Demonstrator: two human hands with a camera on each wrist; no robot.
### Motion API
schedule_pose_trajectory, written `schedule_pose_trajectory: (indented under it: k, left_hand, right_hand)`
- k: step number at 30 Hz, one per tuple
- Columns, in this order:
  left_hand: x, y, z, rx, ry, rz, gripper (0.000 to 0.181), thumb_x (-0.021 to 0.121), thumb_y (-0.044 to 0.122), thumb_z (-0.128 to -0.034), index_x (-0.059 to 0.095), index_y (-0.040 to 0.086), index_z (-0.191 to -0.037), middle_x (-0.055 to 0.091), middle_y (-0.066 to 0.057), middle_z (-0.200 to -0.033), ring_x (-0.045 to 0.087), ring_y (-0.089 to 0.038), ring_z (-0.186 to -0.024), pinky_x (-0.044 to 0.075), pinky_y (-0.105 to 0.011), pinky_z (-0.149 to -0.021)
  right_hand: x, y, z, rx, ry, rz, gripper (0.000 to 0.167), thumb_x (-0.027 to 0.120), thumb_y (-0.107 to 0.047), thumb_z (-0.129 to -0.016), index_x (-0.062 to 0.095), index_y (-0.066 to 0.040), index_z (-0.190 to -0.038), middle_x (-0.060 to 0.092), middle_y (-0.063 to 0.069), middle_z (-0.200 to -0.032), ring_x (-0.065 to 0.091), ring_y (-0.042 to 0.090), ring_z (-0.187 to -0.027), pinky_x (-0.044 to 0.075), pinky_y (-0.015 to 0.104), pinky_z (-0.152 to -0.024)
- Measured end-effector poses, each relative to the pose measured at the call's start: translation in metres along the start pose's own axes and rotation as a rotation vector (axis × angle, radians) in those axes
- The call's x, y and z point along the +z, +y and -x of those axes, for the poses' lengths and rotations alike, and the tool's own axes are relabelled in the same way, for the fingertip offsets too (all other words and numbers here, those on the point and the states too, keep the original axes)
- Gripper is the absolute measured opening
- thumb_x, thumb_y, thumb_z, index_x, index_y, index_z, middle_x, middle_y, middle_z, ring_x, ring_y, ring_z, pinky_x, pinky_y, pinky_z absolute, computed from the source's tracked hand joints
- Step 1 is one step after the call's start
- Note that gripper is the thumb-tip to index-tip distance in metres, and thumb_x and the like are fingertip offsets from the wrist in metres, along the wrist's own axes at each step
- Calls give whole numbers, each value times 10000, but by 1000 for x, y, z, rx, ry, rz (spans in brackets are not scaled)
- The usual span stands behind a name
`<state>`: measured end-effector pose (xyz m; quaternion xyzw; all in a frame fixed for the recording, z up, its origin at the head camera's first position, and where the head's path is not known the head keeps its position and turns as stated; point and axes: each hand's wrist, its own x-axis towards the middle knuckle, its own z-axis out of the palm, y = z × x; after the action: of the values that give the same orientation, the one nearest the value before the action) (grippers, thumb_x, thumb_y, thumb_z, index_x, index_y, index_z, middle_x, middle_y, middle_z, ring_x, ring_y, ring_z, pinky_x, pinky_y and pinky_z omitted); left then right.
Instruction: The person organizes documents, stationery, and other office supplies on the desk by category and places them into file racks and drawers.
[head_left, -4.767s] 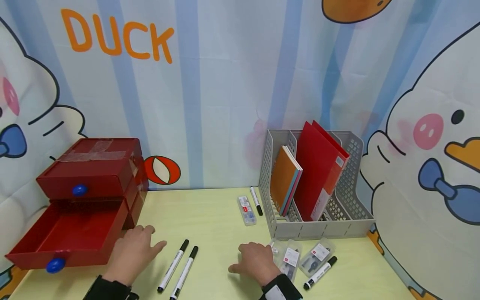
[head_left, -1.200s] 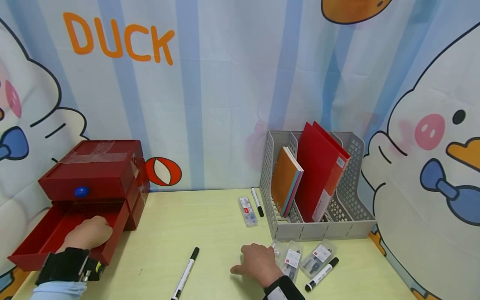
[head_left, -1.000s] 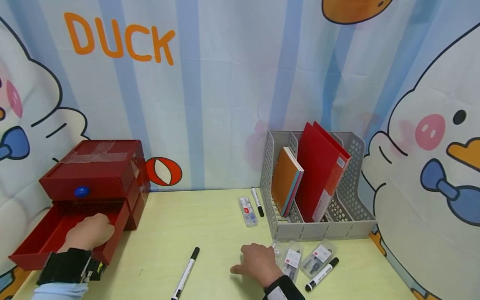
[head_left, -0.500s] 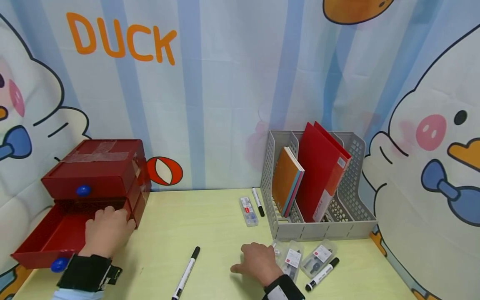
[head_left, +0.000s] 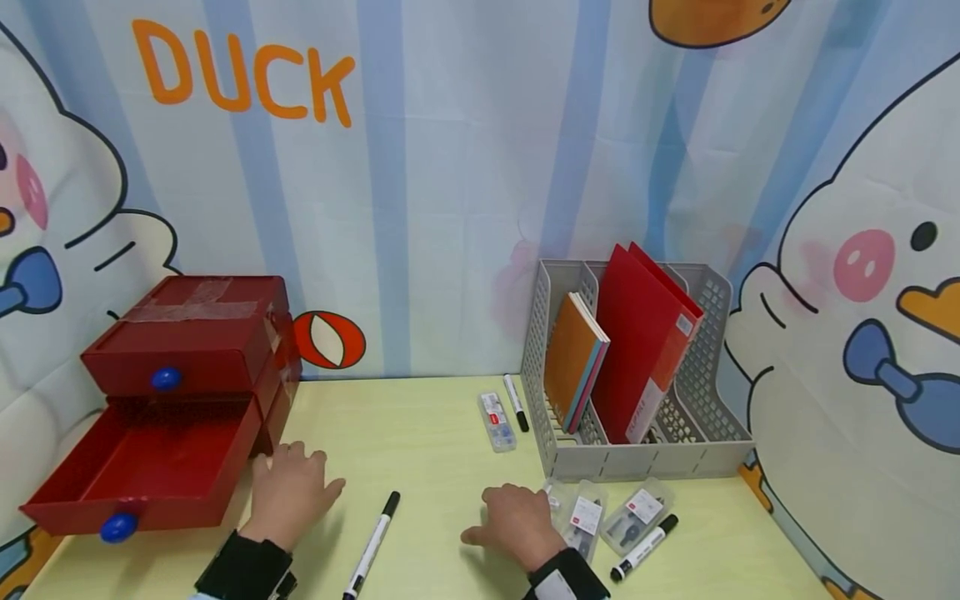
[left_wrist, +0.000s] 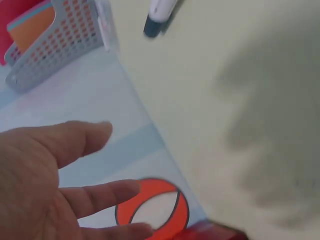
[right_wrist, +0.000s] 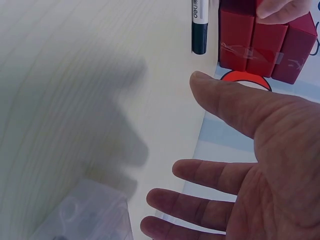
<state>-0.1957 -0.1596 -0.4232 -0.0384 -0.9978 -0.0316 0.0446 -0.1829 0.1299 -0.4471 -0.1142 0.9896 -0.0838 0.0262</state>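
In the head view my left hand [head_left: 288, 498], fingers spread and holding nothing, is just right of the pulled-out red drawer [head_left: 150, 467]. No object shows inside the visible part of that drawer. A white marker with a black cap [head_left: 371, 546] lies to the right of this hand; its capped end also appears in the right wrist view [right_wrist: 199, 35]. My right hand [head_left: 517, 525] has its fingers spread and grips nothing. Beside it lie clear plastic cases [head_left: 585, 517], partly hidden by the hand, and another marker [head_left: 643, 547].
A grey perforated file holder [head_left: 645, 460] at the back right bears a red binder [head_left: 637, 342] and notebooks [head_left: 572, 358]. Left of it lie a small clear case [head_left: 496, 422] and a marker [head_left: 514, 402]. The red drawer box [head_left: 187, 333] stands at the left, before a patterned curtain.
One of two markers near my left hand has left the table. My left hand was inside the drawer, then moved out to the right over its side. My right hand has stayed nearly still.
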Motion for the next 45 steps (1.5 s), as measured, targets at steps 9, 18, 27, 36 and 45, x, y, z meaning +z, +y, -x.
schedule_pose_trajectory:
  k: [9,18,27,36,45]
  left_hand:
    - [28,38,9,-11,-300,137,593,706,621,-805,666,37,-899,599,-77,-769,588,-272,-732,484,-529,-755]
    - [42,47,20,20,-302,118,297,768,311,-842,606,67,-790,525,-31,-673,495,-197,-610,433,-386,-581]
    - [40,44,21,76,-203,99,150,713,86,-851,611,59,-744,554,-47,-668,517,-192,-590,477,-427,-556]
    - [28,41,18,67,-159,100,228,727,138,-845,572,87,-686,533,-29,-635,504,-187,-577,443,-421,-536]
    - [-4,33,13,51,-109,106,211,701,148,-858,587,89,-690,513,-29,-625,508,-198,-585,429,-417,-537]
  right_hand:
    - [0,1,1,0,-5,4,500,812,-526,-720,711,-100,-961,659,67,-826,627,291,-767,453,553,-752]
    - [0,1,2,-2,-8,1,477,810,-521,-725,701,-105,-932,650,62,-809,624,285,-758,455,550,-747]
    - [1,1,2,-3,0,4,467,808,-526,-722,692,-113,-908,643,56,-799,619,280,-750,456,546,-743]
    - [2,2,2,-2,10,9,466,807,-534,-718,688,-121,-900,644,58,-803,619,284,-753,454,534,-732]
    - [2,2,2,-5,17,12,459,804,-537,-715,678,-125,-875,634,51,-786,615,284,-740,453,533,-725]
